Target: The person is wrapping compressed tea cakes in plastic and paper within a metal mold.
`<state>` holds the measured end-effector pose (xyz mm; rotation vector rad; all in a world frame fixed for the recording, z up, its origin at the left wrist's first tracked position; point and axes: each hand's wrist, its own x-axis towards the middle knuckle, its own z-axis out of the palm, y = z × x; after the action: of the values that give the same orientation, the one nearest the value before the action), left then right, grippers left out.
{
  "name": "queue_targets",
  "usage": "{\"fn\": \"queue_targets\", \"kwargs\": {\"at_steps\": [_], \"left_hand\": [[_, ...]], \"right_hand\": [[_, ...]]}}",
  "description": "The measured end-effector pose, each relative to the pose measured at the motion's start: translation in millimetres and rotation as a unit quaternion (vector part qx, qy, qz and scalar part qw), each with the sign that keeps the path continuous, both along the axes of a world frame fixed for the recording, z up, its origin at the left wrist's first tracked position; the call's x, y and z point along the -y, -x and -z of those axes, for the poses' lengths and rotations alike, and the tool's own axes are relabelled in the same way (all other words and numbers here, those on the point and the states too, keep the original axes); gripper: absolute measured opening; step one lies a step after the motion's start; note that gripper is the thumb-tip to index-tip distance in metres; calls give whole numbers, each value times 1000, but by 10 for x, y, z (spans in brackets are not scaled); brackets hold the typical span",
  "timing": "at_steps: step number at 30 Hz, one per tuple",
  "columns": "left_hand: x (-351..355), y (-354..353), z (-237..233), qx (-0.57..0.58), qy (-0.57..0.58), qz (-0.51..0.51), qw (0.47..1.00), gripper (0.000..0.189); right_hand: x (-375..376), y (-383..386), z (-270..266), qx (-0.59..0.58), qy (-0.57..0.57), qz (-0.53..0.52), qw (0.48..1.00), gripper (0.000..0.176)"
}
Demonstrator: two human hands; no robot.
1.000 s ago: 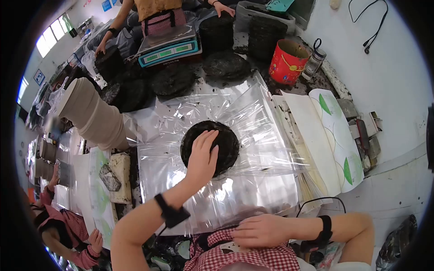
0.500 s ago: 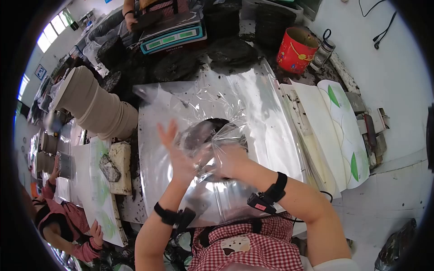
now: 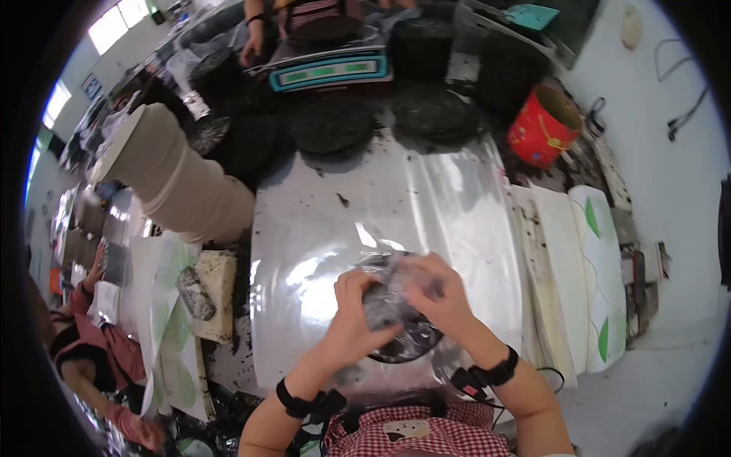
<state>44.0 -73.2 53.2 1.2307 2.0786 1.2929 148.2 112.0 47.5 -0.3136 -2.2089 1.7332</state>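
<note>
A dark, round, flat cake (image 3: 403, 346) lies on the plastic sheeting in front of me, with clear plastic film (image 3: 384, 301) gathered over its top. My left hand (image 3: 354, 320) curves round the cake's left side, its fingers bent over the film and its thumb reaching across toward the front. On the right, my right hand (image 3: 440, 293) is closed on a bunched part of the film above the cake. The fingertips of the right hand are partly blurred.
Shiny plastic sheets (image 3: 304, 221) cover the table. At left are stacked beige cylinders (image 3: 183, 179) and a pale block (image 3: 215, 293). Dark cakes (image 3: 331, 126) and a scale (image 3: 327, 72) lie ahead; a red bucket (image 3: 542, 126) and paper sheets (image 3: 560, 266) stand right. Other people work nearby.
My left hand, open and raised before, has come down onto the cake's left side. The loose film is now gathered lower over the cake. The head view has shifted.
</note>
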Motion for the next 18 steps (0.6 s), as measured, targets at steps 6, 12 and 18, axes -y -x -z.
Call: {"fn": "queue_targets", "kwargs": {"at_steps": [6, 12, 18], "left_hand": [[-66, -171, 130, 66, -103, -41, 992, 105], [-172, -187, 208, -188, 54, -20, 981, 79], [-252, -298, 257, -269, 155, 37, 950, 96]], "right_hand": [[110, 107, -87, -92, -104, -127, 982, 21], [172, -21, -159, 41, -250, -143, 957, 34], [272, -512, -108, 43, -336, -91, 936, 27]]}}
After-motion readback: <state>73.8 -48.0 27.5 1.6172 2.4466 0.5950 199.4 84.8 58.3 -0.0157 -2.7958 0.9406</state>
